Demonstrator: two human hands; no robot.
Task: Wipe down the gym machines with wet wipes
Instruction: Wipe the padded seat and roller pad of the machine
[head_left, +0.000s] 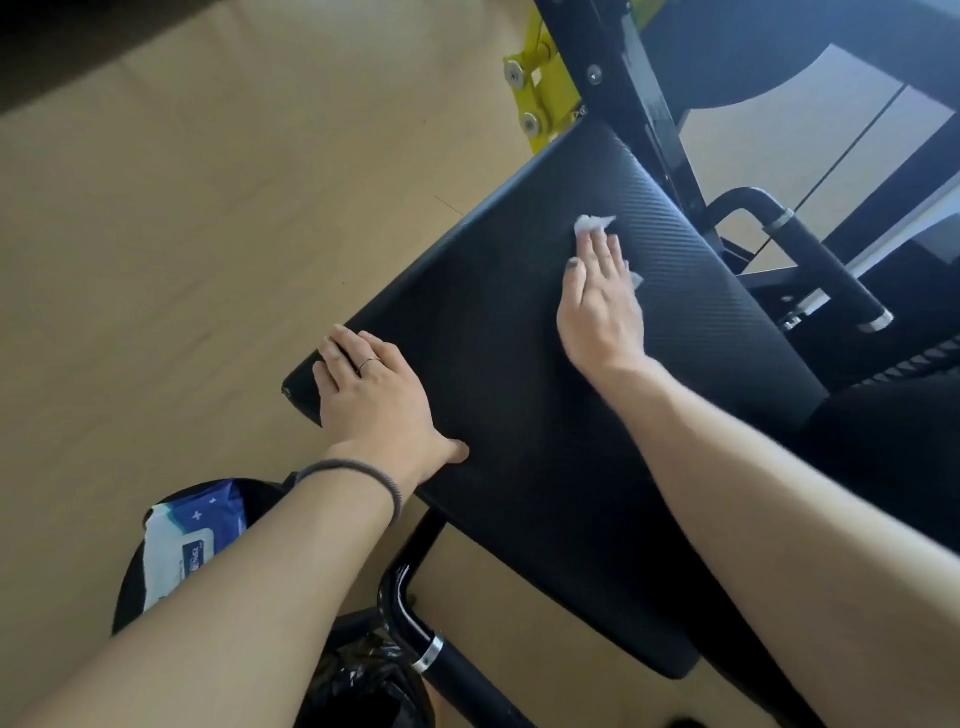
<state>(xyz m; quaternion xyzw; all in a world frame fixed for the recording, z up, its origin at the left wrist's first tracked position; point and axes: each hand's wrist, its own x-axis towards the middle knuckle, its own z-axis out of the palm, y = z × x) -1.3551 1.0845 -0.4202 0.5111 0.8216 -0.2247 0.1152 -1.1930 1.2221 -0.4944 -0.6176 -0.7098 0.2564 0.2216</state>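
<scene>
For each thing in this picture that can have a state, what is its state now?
Right hand: fingers straight, pressing the wet wipe flat.
Wet wipe: crumpled, on the seat pad.
Left hand: flat, resting on the pad corner.
Seat pad: being wiped.
Wipes pack: lid closed.

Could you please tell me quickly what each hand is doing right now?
Left hand: open, fingers flat on the black padded machine seat, holding nothing.
Right hand: open, straight fingers pressing a crumpled white wet wipe onto the seat.
</scene>
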